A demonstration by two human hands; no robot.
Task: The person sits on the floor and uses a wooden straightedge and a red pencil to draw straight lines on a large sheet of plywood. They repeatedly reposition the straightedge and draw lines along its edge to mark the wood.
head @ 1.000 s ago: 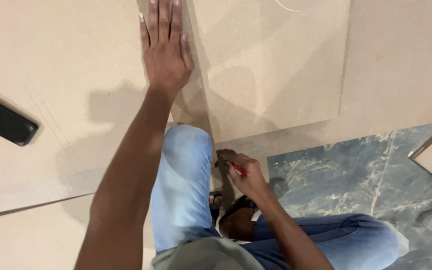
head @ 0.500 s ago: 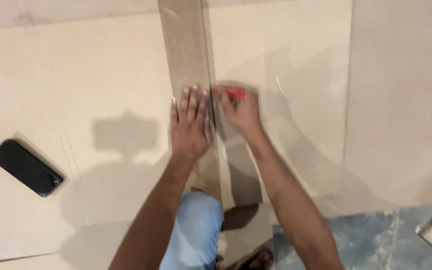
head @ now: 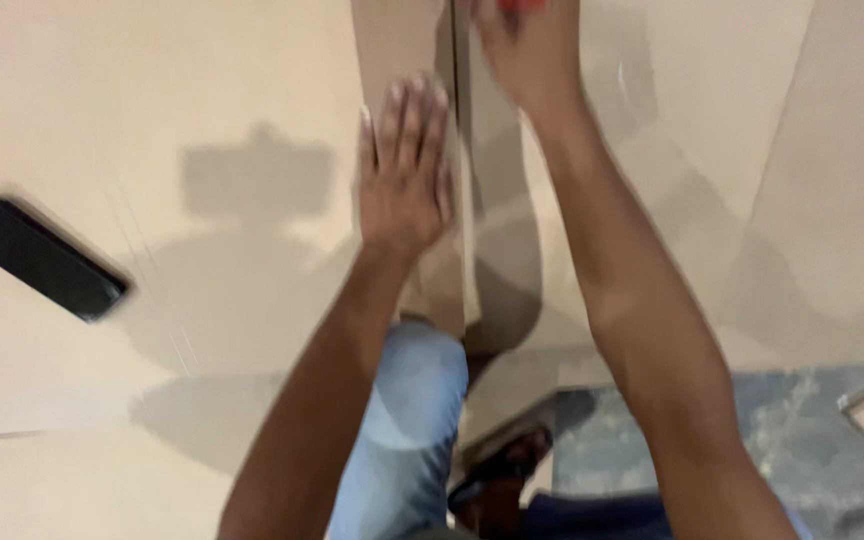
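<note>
Brown strip (head: 392, 45) lies along the board (head: 152, 120) seam, left hand (head: 404, 175) flat and open on it, right hand (head: 522, 45) at the top edge gripping a red pencil (head: 522, 4), black phone (head: 42, 258) well left.

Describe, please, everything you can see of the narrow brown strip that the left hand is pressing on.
The narrow strip is a long, flat, brown piece, fibreboard by its look, darker than the pale board it lies on. It runs straight away from the person, its far end out of view at the top. The left hand lies flat on it, fingers spread. The right hand is close by its right edge. The picture is blurred.
</note>
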